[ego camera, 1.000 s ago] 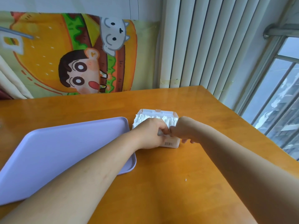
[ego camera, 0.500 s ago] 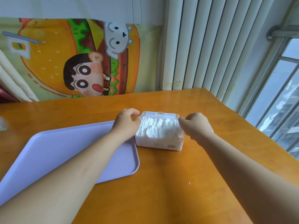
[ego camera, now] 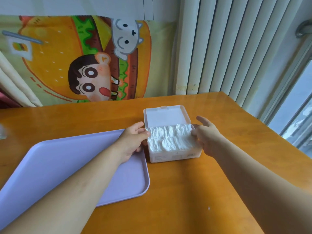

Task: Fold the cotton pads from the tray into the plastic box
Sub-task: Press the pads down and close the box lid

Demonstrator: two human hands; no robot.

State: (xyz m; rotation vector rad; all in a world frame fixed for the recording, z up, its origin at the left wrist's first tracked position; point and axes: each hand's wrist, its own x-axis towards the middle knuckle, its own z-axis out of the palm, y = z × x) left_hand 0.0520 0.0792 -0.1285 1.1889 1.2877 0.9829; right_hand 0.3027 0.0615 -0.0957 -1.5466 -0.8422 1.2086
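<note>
Between the relaxed, parted fingers [ego camera: 201, 119] of the left hand [ego camera: 133, 141] and right hand [ego camera: 209, 137], touching its side walls, sits the plastic box [ego camera: 173, 156], brimful of cotton pads [ego camera: 168, 137]. Pressing them level should let the lid [ego camera: 165, 117] close. Under the left fingers lies the tray [ego camera: 67, 157].

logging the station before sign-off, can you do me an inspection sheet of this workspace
surface: glossy wooden table.
job's things: plastic box with its lid open, full of cotton pads; lilac tray to its left, no pads on the part that shows.
clutter: small white speck on the table.
hands: left hand touches the box's left side; right hand, fingers spread, at its right side.
cables: nothing seen.
surroundings: cartoon poster, vertical blinds, window.
</note>
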